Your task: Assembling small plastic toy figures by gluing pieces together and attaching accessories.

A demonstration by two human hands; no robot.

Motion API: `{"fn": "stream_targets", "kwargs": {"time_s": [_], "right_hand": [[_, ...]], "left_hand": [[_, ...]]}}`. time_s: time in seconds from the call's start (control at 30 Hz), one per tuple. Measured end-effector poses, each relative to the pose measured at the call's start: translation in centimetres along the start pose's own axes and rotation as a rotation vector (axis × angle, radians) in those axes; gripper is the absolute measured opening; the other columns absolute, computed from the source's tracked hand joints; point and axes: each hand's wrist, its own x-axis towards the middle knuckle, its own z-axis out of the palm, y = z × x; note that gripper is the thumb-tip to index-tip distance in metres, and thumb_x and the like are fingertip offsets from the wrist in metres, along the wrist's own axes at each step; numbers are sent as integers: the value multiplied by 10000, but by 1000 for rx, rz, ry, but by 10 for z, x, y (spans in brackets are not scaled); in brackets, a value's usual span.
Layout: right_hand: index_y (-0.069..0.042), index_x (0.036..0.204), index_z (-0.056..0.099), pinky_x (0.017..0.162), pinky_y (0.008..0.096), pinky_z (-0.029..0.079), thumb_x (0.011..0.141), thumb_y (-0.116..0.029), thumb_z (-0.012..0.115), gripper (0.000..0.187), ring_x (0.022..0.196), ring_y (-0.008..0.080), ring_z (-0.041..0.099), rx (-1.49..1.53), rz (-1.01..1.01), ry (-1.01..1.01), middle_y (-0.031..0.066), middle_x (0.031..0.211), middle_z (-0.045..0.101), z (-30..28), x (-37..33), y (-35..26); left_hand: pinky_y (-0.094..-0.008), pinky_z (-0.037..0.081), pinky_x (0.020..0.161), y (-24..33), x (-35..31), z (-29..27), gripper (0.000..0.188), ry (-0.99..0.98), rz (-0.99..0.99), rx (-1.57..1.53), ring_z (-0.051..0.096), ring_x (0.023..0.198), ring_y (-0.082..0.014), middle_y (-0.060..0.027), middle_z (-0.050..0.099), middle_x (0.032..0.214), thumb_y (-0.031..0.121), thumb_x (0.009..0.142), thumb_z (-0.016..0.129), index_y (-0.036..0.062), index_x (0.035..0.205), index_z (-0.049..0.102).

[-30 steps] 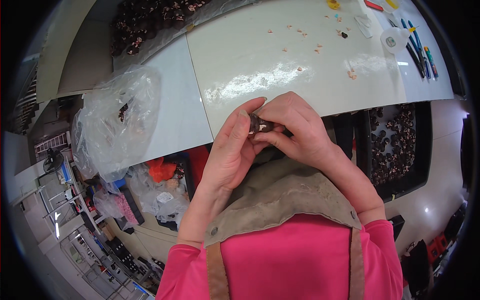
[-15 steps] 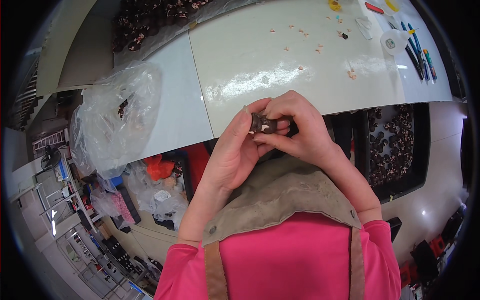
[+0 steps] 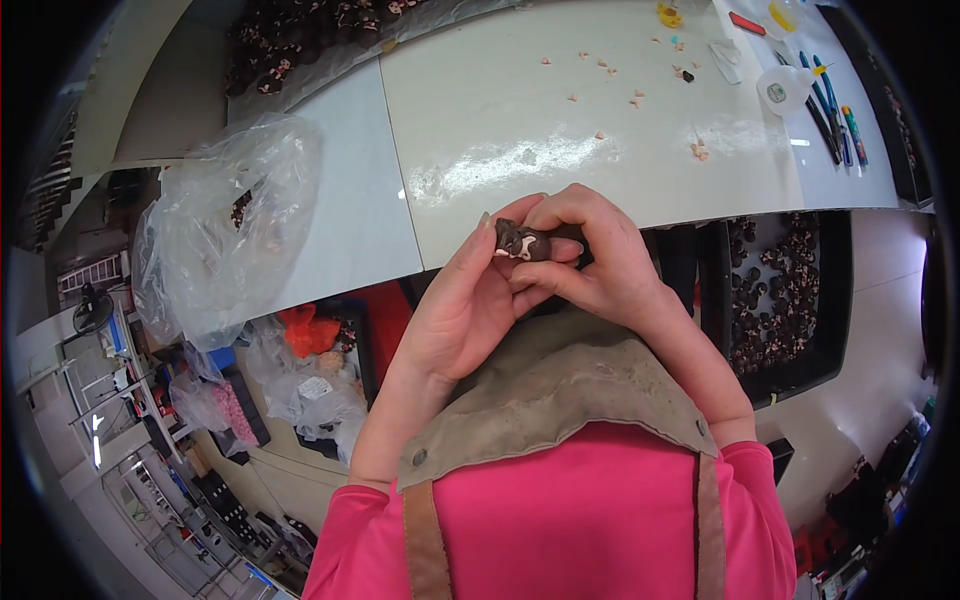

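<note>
A small dark brown figurine (image 3: 514, 240) with pale pink patches sits between my two hands, just off the near edge of the table. My left hand (image 3: 468, 302) is cupped, its thumb and fingers closed about the figurine's left end. With thumb and bent fingers, my right hand (image 3: 604, 252) grips the other end. Part of the figurine is covered by the fingers, and its underside is hidden. Small pale pink pieces (image 3: 699, 150) are scattered over the white tabletop (image 3: 480, 100) beyond the hands.
Many dark figurines lie in a bag-lined heap (image 3: 290, 45) at the far left and a black tray (image 3: 800, 375) at the right. A clear plastic bag (image 3: 230, 220) hangs over the table's left edge. Pens (image 3: 853, 135) and a white bottle (image 3: 783, 90) lie far right.
The figurine has turned slightly between my fingers, so more of its pale patch shows. Both hands keep their hold and have barely shifted.
</note>
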Motion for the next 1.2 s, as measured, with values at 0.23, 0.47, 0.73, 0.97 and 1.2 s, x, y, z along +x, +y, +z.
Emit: {"fn": "stream_targets", "kwargs": {"time_s": [0.23, 0.47, 0.73, 0.97, 1.2], "right_hand": [[-55, 969, 547, 666, 292, 475, 697, -142, 813, 390, 745, 194, 595, -18, 15, -2, 60, 864, 602, -1, 2, -4], [-36, 1082, 587, 697, 289, 482, 768, -105, 734, 354, 787, 195, 600, -41, -3, -29, 74, 896, 610, -7, 5, -11], [-29, 1170, 600, 809, 302, 481, 863, -59, 601, 309, 889, 215, 605, 68, 39, -49, 89, 994, 639, -13, 3, -4], [-16, 1166, 570, 817, 284, 480, 930, -84, 545, 247, 907, 180, 603, 190, 150, -52, 88, 996, 615, -14, 0, -5], [-11, 1168, 539, 820, 277, 479, 954, -81, 502, 228, 910, 164, 596, 323, 274, -71, 100, 1047, 594, -15, 0, -9]], "left_hand": [[-371, 389, 1029, -2, -1, -4, 530, -89, -8, -127, 530, 1190, -227, -162, 561, 1258, 407, 1030, 262, 49, 1420, 298], [-372, 413, 1010, -4, -6, -1, 489, 4, 29, -142, 530, 1175, -196, -118, 546, 1266, 352, 1023, 347, 79, 1428, 306], [-328, 456, 966, -5, -11, -3, 526, 56, 112, 79, 573, 1096, -161, -75, 543, 1253, 180, 973, 515, 116, 1446, 294], [-321, 464, 959, -3, -8, 8, 572, 111, 153, 184, 576, 1076, -147, -67, 547, 1243, 136, 941, 570, 116, 1444, 298], [-335, 431, 1011, -4, -5, 9, 563, 99, 196, 190, 526, 1161, -175, -92, 535, 1268, 116, 937, 569, 101, 1434, 304]]}}
